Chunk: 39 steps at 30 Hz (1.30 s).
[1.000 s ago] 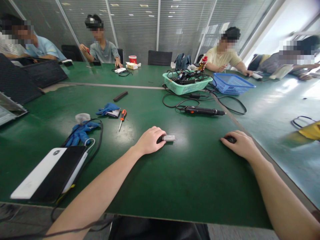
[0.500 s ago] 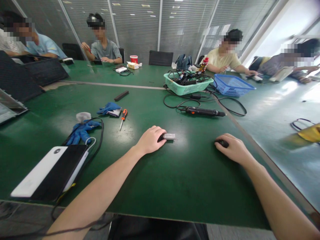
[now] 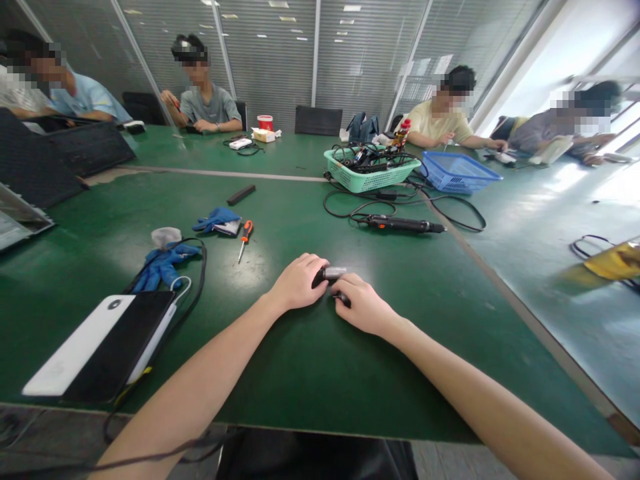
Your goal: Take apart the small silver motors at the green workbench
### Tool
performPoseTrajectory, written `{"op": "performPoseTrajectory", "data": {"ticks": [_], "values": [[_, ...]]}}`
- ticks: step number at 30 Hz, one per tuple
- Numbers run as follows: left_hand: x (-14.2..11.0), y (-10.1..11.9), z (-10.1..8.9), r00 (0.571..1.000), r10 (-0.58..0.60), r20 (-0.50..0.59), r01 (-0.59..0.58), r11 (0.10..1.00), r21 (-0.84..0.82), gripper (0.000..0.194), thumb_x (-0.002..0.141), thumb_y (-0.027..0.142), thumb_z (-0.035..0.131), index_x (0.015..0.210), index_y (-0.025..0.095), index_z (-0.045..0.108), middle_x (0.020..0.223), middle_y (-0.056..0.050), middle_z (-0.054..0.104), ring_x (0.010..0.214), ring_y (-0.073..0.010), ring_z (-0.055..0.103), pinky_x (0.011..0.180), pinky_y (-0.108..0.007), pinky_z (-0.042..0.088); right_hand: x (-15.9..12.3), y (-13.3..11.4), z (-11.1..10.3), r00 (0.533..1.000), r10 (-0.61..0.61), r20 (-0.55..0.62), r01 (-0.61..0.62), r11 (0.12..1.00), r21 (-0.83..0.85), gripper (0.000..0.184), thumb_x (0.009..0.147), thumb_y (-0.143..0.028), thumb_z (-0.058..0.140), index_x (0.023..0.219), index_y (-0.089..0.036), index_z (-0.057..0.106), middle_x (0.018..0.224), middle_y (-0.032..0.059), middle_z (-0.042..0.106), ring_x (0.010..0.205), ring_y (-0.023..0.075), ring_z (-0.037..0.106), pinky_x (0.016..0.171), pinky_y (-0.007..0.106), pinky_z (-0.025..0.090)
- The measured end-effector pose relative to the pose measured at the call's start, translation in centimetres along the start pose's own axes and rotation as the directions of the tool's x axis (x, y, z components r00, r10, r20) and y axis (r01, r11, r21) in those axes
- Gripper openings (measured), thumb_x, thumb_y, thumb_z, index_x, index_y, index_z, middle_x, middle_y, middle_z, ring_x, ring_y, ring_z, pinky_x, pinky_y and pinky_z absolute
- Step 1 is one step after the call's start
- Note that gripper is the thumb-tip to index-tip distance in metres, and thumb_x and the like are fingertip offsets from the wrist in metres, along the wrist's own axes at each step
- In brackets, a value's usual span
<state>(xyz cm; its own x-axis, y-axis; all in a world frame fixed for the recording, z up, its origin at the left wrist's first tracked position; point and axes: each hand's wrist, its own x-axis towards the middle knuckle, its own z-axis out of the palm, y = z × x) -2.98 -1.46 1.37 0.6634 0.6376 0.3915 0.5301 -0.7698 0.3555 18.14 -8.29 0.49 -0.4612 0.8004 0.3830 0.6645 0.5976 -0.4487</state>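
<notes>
Near the middle of the green table [image 3: 310,360], my left hand [image 3: 296,283] is closed around a small cylinder, black at the covered end, with a silvery end [image 3: 336,273] sticking out to the right. My right hand [image 3: 367,305] lies close beside it, its fingers curled over a small dark piece [image 3: 343,299] whose kind I cannot make out. The right fingertips are right by the silvery end; whether they touch it is unclear. Farther off lie a screwdriver [image 3: 245,238] with an orange handle and a black electric screwdriver [image 3: 404,224] on its cable.
To the left are a white-and-black phone-like device [image 3: 95,347], blue gloves [image 3: 163,263] and a dark bar [image 3: 241,195]. A green basket [image 3: 370,180] of cables and a blue basket [image 3: 457,175] stand at the back. Several people sit around the table.
My right hand has moved left across the table with the small dark piece, from well apart to beside my left hand. The left hand has stayed almost in place, still holding the cylinder.
</notes>
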Motion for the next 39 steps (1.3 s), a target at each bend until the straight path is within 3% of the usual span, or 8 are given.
{"op": "performPoseTrajectory", "data": {"ticks": [3, 6, 10, 15, 19, 28, 35, 39], "values": [[-0.4, 0.6, -0.5, 0.999, 0.007, -0.049, -0.006, 1.0, 0.004, 0.036, 0.087, 0.024, 0.059, 0.122, 0.019, 0.055, 0.124, -0.012, 0.059, 0.115, -0.0281, 0.054, 0.102, -0.046, 0.048, 0.3, -0.9, 0.6, 0.999, 0.003, -0.04, -0.001, 0.999, 0.043, 0.024, 0.082, -0.007, 0.057, 0.098, -0.025, 0.06, 0.1, 0.0072, 0.063, 0.101, 0.0263, 0.058, 0.092, 0.044, 0.051], [-0.5, 1.3, -0.9, 0.997, 0.023, -0.074, -0.02, 0.999, 0.039, 0.027, 0.086, 0.022, 0.056, 0.113, 0.019, 0.057, 0.116, -0.012, 0.06, 0.11, -0.0281, 0.055, 0.097, -0.045, 0.048, -0.4, -1.0, 0.0, 0.999, 0.016, -0.032, -0.014, 0.998, 0.06, 0.032, 0.082, -0.01, 0.06, 0.11, -0.025, 0.059, 0.108, 0.0082, 0.064, 0.106, 0.0277, 0.058, 0.095, 0.046, 0.051], [-0.4, 2.0, -0.7, 0.992, 0.101, 0.081, -0.105, 0.994, 0.04, 0.013, 0.087, 0.025, 0.057, 0.098, 0.019, 0.059, 0.101, -0.009, 0.063, 0.099, -0.0262, 0.058, 0.088, -0.042, 0.048, -1.1, -0.3, -1.2, 1.0, 0.029, 0.009, -0.029, 0.999, 0.036, 0.035, 0.082, -0.01, 0.06, 0.114, -0.024, 0.059, 0.111, 0.0089, 0.064, 0.107, 0.0277, 0.057, 0.096, 0.045, 0.051], [-0.2, 2.0, 0.3, 0.97, 0.129, 0.206, -0.137, 0.99, 0.022, 0.017, 0.09, 0.034, 0.061, 0.098, 0.019, 0.064, 0.098, -0.009, 0.063, 0.098, -0.0251, 0.059, 0.087, -0.039, 0.048, -1.1, 0.7, -1.7, 0.999, 0.038, 0.019, -0.038, 0.999, 0.005, 0.03, 0.082, -0.012, 0.061, 0.109, -0.024, 0.061, 0.101, 0.0068, 0.064, 0.099, 0.0264, 0.058, 0.089, 0.043, 0.051], [0.2, 1.8, 1.1, 0.971, 0.126, 0.205, -0.126, 0.992, -0.014, 0.017, 0.096, 0.033, 0.056, 0.097, 0.019, 0.065, 0.096, -0.007, 0.063, 0.094, -0.0225, 0.059, 0.086, -0.037, 0.049, -1.0, 0.9, -1.7, 0.999, 0.039, 0.007, -0.039, 0.999, 0.024, 0.026, 0.083, -0.013, 0.06, 0.106, -0.024, 0.061, 0.099, 0.0061, 0.064, 0.095, 0.0251, 0.059, 0.087, 0.041, 0.05], [0.6, 0.9, 1.1, 0.992, 0.029, 0.126, -0.017, 0.995, -0.094, 0.004, 0.088, 0.023, 0.061, 0.089, 0.02, 0.062, 0.086, -0.002, 0.061, 0.085, -0.0184, 0.058, 0.076, -0.032, 0.048, -1.1, 1.7, -1.8, 0.994, 0.111, -0.019, -0.11, 0.994, 0.01, 0.026, 0.078, -0.014, 0.062, 0.102, -0.023, 0.061, 0.095, 0.0056, 0.063, 0.092, 0.0239, 0.059, 0.085, 0.038, 0.05], [0.7, 1.3, 1.0, 0.974, 0.12, 0.19, -0.107, 0.991, -0.076, 0.007, 0.092, 0.026, 0.06, 0.089, 0.02, 0.063, 0.091, -0.003, 0.063, 0.089, -0.0196, 0.058, 0.078, -0.033, 0.047, -1.1, 1.5, -2.0, 0.996, 0.09, -0.019, -0.089, 0.996, 0.018, 0.022, 0.08, -0.014, 0.062, 0.101, -0.022, 0.062, 0.095, 0.0057, 0.064, 0.093, 0.0238, 0.059, 0.086, 0.038, 0.05], [0.6, 1.5, 1.1, 0.978, 0.107, 0.179, -0.094, 0.992, -0.081, 0.008, 0.092, 0.026, 0.059, 0.089, 0.02, 0.063, 0.09, -0.003, 0.062, 0.088, -0.0189, 0.057, 0.076, -0.031, 0.047, -1.1, 1.6, -1.9, 0.996, 0.083, -0.012, -0.083, 0.996, 0.033, 0.022, 0.081, -0.015, 0.061, 0.103, -0.022, 0.062, 0.095, 0.0054, 0.064, 0.093, 0.0231, 0.06, 0.086, 0.037, 0.05]]}}
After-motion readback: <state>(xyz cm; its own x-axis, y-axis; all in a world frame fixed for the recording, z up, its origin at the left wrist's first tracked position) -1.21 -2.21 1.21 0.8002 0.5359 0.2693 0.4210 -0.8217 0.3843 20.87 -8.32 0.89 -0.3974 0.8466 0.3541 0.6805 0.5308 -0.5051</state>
